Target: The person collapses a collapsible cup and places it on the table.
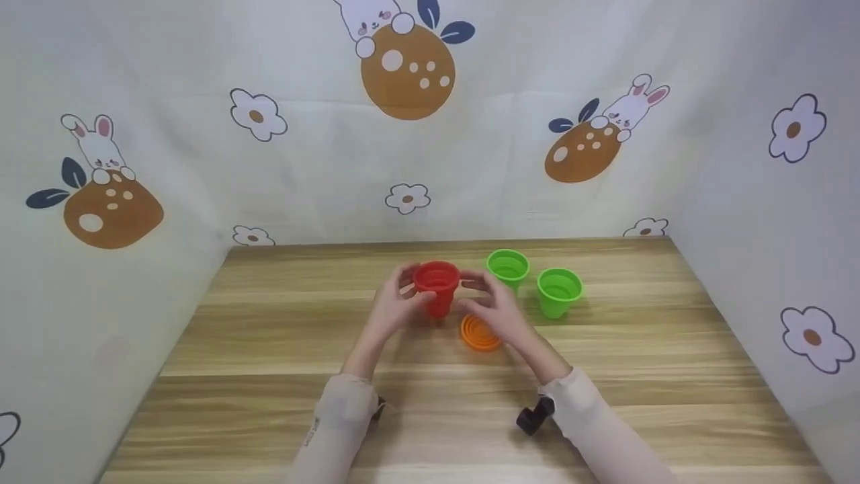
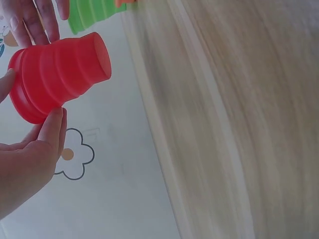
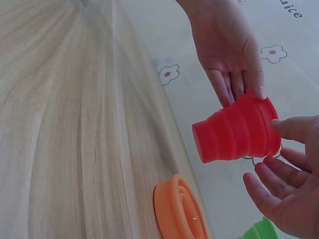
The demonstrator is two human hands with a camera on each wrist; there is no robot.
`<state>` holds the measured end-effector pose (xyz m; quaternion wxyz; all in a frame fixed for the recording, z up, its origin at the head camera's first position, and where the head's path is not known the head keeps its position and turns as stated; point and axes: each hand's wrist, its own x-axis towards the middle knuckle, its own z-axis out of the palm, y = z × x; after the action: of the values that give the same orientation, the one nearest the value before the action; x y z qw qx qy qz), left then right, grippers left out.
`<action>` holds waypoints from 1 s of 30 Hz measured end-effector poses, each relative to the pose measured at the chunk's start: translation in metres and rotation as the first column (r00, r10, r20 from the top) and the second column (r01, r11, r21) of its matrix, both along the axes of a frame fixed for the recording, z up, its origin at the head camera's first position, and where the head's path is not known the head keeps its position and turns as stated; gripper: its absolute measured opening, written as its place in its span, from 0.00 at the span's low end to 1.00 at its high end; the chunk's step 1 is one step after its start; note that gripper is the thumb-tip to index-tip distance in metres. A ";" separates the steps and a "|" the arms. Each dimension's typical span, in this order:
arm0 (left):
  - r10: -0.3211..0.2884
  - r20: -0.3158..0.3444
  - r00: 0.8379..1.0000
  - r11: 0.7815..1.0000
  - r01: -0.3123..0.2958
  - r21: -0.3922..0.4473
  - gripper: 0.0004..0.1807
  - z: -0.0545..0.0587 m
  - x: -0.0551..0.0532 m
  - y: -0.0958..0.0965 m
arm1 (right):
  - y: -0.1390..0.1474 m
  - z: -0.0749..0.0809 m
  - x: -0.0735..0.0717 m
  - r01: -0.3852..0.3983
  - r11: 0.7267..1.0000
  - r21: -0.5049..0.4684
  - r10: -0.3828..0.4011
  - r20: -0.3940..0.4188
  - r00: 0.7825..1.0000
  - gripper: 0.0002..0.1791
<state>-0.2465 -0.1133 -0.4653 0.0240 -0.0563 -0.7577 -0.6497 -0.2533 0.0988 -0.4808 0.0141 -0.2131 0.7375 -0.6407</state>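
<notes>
A red collapsible cup (image 1: 438,296), extended to full height with its rim up, is held above the table by my left hand (image 1: 396,302). My thumb lies on its near side and the fingers go round its left side, as the left wrist view of the cup (image 2: 62,74) also shows. My right hand (image 1: 497,306) is spread at the cup's right side. In the right wrist view, the thumb of that right hand (image 3: 294,194) is right at the rim. Below the right hand, an orange collapsible cup (image 1: 478,333) lies folded flat, showing its rings.
Two extended green collapsible cups stand upright beyond my right hand: one farther back (image 1: 508,265), partly covered by the hand, and one to its right (image 1: 559,292). A patterned cloth (image 1: 322,168) rises behind the wooden table (image 1: 269,403) and along both sides.
</notes>
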 end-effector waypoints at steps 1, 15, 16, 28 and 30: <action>-0.003 0.001 1.000 1.000 0.003 0.000 0.34 0.000 0.001 0.001 | 0.000 0.000 0.000 0.005 1.000 -0.002 -0.005 -0.003 1.000 0.27; -0.058 -0.006 0.998 0.998 0.058 -0.007 0.34 0.004 0.008 0.009 | 0.006 0.007 0.008 0.092 0.994 0.056 -0.085 -0.110 0.990 0.23; -0.060 -0.006 0.998 0.998 0.060 -0.009 0.34 0.004 0.008 0.010 | 0.007 0.007 0.008 0.091 0.994 0.059 -0.084 -0.119 0.989 0.22; -0.083 0.031 0.996 0.996 0.084 -0.036 0.34 0.006 0.012 0.014 | 0.012 0.006 0.010 0.091 0.989 0.119 -0.065 -0.206 0.976 0.15; -0.089 0.038 0.995 0.995 0.091 -0.048 0.34 0.005 0.012 0.014 | 0.013 0.006 0.010 0.098 0.986 0.136 -0.066 -0.221 0.973 0.15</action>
<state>-0.2345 -0.0995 -0.4603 -0.0204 -0.0791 -0.7707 -0.6320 -0.2431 0.1117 -0.4749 -0.0768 -0.2490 0.7879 -0.5580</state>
